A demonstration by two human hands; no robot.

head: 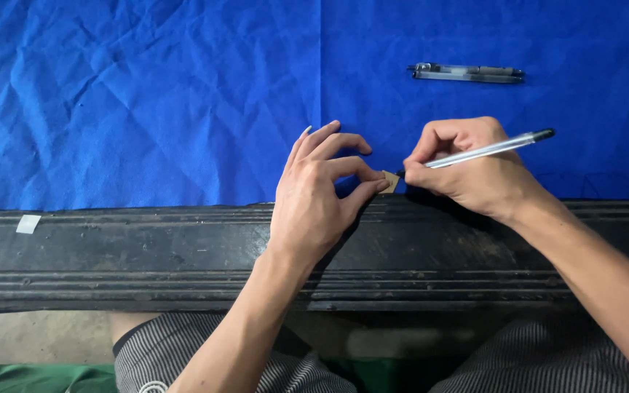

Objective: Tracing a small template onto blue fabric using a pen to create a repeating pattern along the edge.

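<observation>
- A small white paper tag [28, 223] lies on the dark, grooved wooden desk [147, 251] edge, well to the left of the fingers.
- A wide crumpled sheet of blue felt-like fabric [147, 94] covers the desk beyond both hands.
- The left hand [314, 196] reaches up from the lap, wrist over the desk edge, back of the hand up. Its index finger and thumb press down on a small tan cardboard piece [390, 181]; the other fingers arch above the fabric.
- The cardboard piece lies at the fabric's near edge, between the two hands.
- The right hand [471, 171] comes in from the right, forearm slanting across the desk edge, its fingers clenched round a clear plastic ballpoint pen with a dark cap end [485, 150]; the tip meets the cardboard's right side.
- Two more clear pens [466, 73] lie side by side on the fabric, well beyond the right fingers.
</observation>
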